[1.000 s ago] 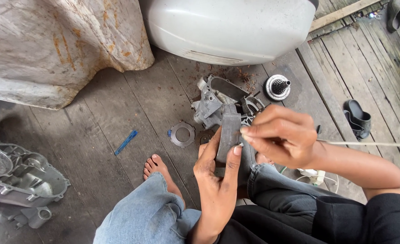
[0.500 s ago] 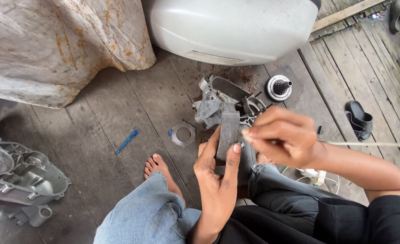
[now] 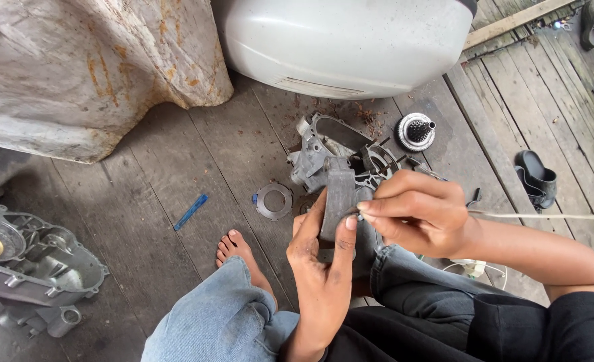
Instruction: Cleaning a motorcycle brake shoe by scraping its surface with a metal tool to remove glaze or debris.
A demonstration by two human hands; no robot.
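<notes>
The left hand (image 3: 320,258) grips a flat grey part (image 3: 338,198) upright, thumb and fingers closed around its edges. The right hand (image 3: 414,211), at 3 o'clock of it, pinches a thin rod (image 3: 545,216) against its side. An engine casing (image 3: 334,151) lies at 12 o'clock, a washer (image 3: 273,200) at 9 o'clock.
</notes>
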